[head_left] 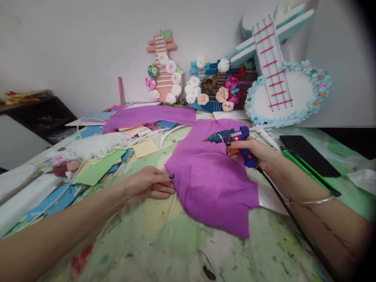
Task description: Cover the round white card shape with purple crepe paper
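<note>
A sheet of purple crepe paper (217, 188), wrinkled and raised in the middle, lies before me; whatever it covers is hidden. My left hand (154, 182) pinches its left edge between thumb and fingers. In my right hand (255, 152) is a blue glue gun (232, 135) with a lit red light, held above the paper's upper part. Its nozzle points left, and a black cord runs from the handle down past my wrist. One finger rests by the orange trigger (235, 152).
Flower-decorated paper guitars (164, 84) lean on the wall, with a large white and pale-blue one (289, 86) at right. Paper scraps (100, 168) and white string (94, 147) crowd the left. A green-edged cutter (308, 170) and a black slab (308, 154) lie at right.
</note>
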